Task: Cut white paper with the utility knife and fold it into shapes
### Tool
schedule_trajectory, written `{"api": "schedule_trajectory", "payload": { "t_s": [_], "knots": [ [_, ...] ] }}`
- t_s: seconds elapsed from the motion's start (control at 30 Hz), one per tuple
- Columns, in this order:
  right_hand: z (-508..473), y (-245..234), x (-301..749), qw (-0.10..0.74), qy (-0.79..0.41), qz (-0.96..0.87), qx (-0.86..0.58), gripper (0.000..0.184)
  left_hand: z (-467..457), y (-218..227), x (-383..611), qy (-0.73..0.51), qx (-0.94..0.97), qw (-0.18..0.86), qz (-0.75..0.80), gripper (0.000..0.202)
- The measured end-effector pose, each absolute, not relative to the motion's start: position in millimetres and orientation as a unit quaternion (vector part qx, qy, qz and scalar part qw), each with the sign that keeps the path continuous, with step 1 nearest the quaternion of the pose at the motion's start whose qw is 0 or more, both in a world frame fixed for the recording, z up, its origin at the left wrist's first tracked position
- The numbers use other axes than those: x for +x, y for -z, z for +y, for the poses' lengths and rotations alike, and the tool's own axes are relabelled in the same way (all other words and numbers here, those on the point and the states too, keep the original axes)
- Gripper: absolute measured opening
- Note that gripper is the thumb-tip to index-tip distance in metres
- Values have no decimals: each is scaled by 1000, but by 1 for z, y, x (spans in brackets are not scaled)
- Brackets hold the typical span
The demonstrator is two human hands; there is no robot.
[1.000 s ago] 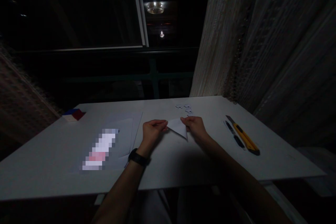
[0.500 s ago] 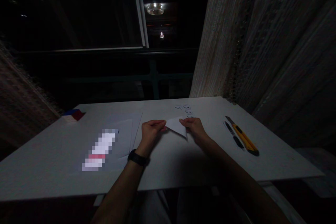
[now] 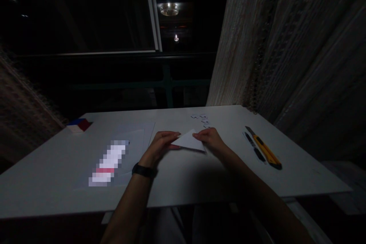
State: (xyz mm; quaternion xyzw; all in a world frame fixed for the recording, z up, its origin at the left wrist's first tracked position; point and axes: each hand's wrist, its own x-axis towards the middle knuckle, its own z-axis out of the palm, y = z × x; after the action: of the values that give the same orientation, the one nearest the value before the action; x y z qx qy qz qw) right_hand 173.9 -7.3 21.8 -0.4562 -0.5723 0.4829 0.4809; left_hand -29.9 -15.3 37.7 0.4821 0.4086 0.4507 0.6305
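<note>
Over the middle of the white table, I see a white paper shaped into a pale, smooth triangle, its lower edge shadowed. The left hand pinches its left corner; the right hand clamps its right side, thumb on top. Beyond lie small dark-marked pieces, then a dark window.

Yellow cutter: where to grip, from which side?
Probably the yellow cutter at mid-handle, from above and its right, pinching across the narrow width. It lies flat, the grey blade end is its far end, and the black pen lies close along its left.
</note>
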Motion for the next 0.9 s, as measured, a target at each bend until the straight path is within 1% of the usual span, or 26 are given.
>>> {"api": "schedule_trajectory", "payload": {
  "t_s": [0.1,0.2,0.3,0.4,0.47,0.57,0.73,0.9],
  "knots": [
    [-12,-21,171,418,-504,-614,-441,31,-20,-40,-33,-385,545,638,384,34],
    [-14,-18,167,368,-511,-650,-425,32,-22,-38,-30,-339,613,592,399,36],
    [-14,-14,165,338,-510,-673,-416,32,-19,-32,-24,-330,644,534,438,36],
    [-13,-13,164,334,-508,-677,-414,33,-14,-24,-18,-368,631,511,453,36],
    [-13,-14,164,338,-515,-671,-414,35,-11,-20,-16,-400,612,518,444,34],
    [-15,-16,164,325,-556,-650,-404,36,-10,-20,-18,-429,575,538,442,29],
    [-19,-21,166,304,-596,-638,-382,36,-10,-22,-24,-424,551,559,453,28],
    [-19,-21,166,307,-589,-642,-383,33,-9,-22,-26,-417,582,529,456,31]
  ]
}}
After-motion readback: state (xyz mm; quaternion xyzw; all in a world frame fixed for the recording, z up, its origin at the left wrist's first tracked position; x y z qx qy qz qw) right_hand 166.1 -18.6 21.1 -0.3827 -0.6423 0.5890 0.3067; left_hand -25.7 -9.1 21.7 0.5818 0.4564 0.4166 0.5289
